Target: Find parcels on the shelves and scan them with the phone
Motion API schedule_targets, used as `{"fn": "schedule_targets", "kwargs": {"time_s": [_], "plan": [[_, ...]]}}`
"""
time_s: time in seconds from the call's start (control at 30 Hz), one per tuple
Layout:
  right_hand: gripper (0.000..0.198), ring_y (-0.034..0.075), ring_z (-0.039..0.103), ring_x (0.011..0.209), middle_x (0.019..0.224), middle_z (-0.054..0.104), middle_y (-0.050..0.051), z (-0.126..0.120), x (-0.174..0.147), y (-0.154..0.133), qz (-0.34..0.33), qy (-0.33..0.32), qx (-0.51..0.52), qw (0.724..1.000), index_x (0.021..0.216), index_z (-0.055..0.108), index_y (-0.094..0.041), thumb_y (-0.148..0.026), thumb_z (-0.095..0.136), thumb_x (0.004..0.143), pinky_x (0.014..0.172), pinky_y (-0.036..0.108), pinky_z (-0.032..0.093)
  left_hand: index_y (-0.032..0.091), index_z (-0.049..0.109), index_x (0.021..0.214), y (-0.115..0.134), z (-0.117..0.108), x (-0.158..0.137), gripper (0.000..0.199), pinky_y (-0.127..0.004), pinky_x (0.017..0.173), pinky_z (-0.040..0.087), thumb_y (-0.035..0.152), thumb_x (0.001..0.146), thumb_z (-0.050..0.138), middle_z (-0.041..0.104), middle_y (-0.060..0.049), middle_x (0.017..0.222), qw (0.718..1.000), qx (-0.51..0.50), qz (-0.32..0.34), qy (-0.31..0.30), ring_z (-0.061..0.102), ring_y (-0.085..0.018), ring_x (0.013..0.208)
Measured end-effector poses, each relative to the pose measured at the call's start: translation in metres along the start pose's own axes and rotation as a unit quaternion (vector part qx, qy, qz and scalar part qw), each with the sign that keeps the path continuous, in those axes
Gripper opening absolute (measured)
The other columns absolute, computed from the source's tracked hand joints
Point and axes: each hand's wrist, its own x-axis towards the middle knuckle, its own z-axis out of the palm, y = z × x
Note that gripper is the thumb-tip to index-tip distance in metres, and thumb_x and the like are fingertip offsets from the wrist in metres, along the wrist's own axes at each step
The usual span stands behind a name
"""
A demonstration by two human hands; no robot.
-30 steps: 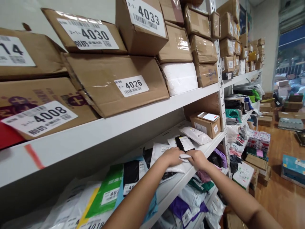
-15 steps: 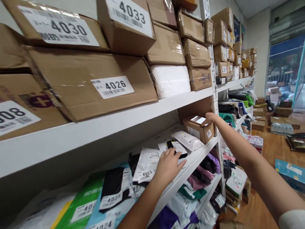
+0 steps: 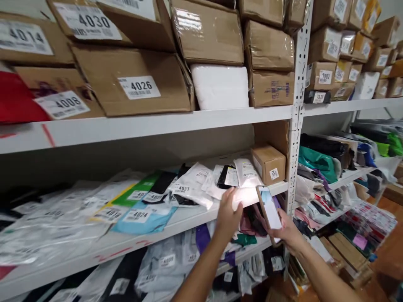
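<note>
My right hand [image 3: 288,233] is closed around a smartphone [image 3: 270,214], its lit screen tilted toward me in front of the shelf edge. Just left of it, my left hand [image 3: 228,214] pinches a brightly lit white packet [image 3: 247,196]; glare hides its print. Behind the hands lie a white parcel bag [image 3: 247,173], a black packet with a white label [image 3: 229,176] and a white bag marked 4033 [image 3: 190,184]. A small brown carton [image 3: 269,163] stands at the shelf's right end, apart from both hands.
A white upper shelf [image 3: 151,126] bears cartons, including one labelled 4026 [image 3: 132,84]. A perforated upright post [image 3: 296,126] stands right of the hands. Bagged parcels [image 3: 166,260] fill the lower shelf, and more racks and boxes stand at the right.
My right hand has drawn the phone back from the carton's top to in front of the shelf. My left hand has lifted off the parcels and now pinches a white packet. The view has turned.
</note>
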Motion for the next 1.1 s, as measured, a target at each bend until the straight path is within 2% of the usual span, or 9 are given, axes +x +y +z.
{"fn": "schedule_targets", "kwargs": {"time_s": [0.07,0.17,0.33,0.43,0.53,0.73,0.87,0.93,1.1], "plan": [[0.065,0.027,0.065,0.076,0.087,0.069,0.005,-0.001,-0.021,0.018,0.048,-0.023,0.146,0.988,0.104,0.063,-0.023,-0.058,0.085,0.054,0.064,0.036,0.05,0.01,0.059,0.13,-0.006,-0.026,0.018,0.049,-0.043,0.116,0.034,0.028,0.086,0.044,0.053,-0.018,0.139,0.983,0.182,-0.012,-0.006,0.047,-0.029,0.132],[0.07,0.026,0.068,0.085,0.101,0.073,0.007,0.004,-0.04,0.038,0.096,-0.034,0.339,0.935,0.112,0.068,-0.026,-0.063,0.089,0.057,0.072,0.035,0.053,0.008,0.053,0.137,-0.006,-0.051,0.054,0.054,-0.039,0.116,0.032,0.024,0.087,0.044,0.051,-0.018,0.142,0.922,0.372,-0.029,-0.107,0.044,-0.029,0.133],[0.062,0.029,0.073,0.091,0.106,0.074,0.008,0.017,-0.065,0.06,0.155,-0.109,0.44,0.878,0.129,0.061,-0.033,-0.06,0.08,0.075,0.06,0.032,0.056,0.007,0.052,0.138,-0.012,-0.051,0.099,0.069,-0.05,0.113,0.033,0.025,0.072,0.066,0.054,-0.022,0.14,0.873,0.432,-0.023,-0.228,0.046,-0.036,0.133],[0.067,0.03,0.073,0.094,0.113,0.073,0.009,0.023,-0.076,0.065,0.141,-0.078,0.456,0.875,0.141,0.049,-0.037,-0.054,0.076,0.082,0.056,0.032,0.058,0.002,0.054,0.133,-0.022,-0.051,0.103,0.066,-0.055,0.108,0.035,0.024,0.072,0.066,0.065,-0.026,0.122,0.854,0.457,-0.025,-0.25,0.057,-0.038,0.12],[0.078,0.032,0.072,0.098,0.113,0.072,0.011,0.032,-0.077,0.061,0.132,-0.048,0.446,0.884,0.15,0.035,-0.037,-0.051,0.075,0.084,0.056,0.034,0.06,0.006,0.062,0.124,-0.031,-0.055,0.092,0.047,-0.061,0.114,0.023,0.024,0.082,0.055,0.063,-0.025,0.128,0.847,0.471,0.01,-0.245,0.048,-0.038,0.13],[0.102,0.03,0.075,0.082,0.096,0.075,0.008,0.06,-0.052,0.027,0.141,0.023,0.367,0.919,0.154,0.02,-0.033,-0.038,0.084,0.076,0.049,0.03,0.06,0.013,0.043,0.148,-0.031,-0.048,0.076,0.061,-0.067,0.114,0.017,0.007,0.088,0.035,0.07,-0.019,0.112,0.86,0.464,0.044,-0.206,0.059,-0.034,0.115],[0.107,0.031,0.075,0.079,0.093,0.076,0.005,0.073,-0.035,0.013,0.142,0.018,0.36,0.922,0.154,0.015,-0.033,-0.036,0.084,0.073,0.046,0.031,0.061,0.01,0.065,0.122,-0.025,-0.036,0.085,0.049,-0.068,0.114,0.011,0.005,0.088,0.031,0.071,-0.019,0.102,0.867,0.456,0.028,-0.201,0.064,-0.033,0.105],[0.109,0.031,0.075,0.078,0.093,0.076,0.004,0.074,-0.031,0.014,0.144,0.009,0.368,0.919,0.155,0.012,-0.033,-0.037,0.083,0.072,0.045,0.031,0.061,0.007,0.068,0.11,-0.021,-0.025,0.086,0.043,-0.065,0.114,0.02,0.007,0.088,0.031,0.068,-0.02,0.108,0.893,0.411,0.005,-0.183,0.065,-0.033,0.103],[0.108,0.035,0.074,0.09,0.108,0.075,0.008,0.067,-0.032,0.021,0.138,-0.004,0.369,0.919,0.155,0.005,-0.038,-0.044,0.081,0.078,0.047,0.033,0.062,0.002,0.047,0.138,-0.016,0.023,0.07,0.053,-0.045,0.102,0.046,0.032,0.094,0.043,0.042,-0.028,0.143,0.977,0.193,-0.013,-0.091,0.056,-0.035,0.123]]}}
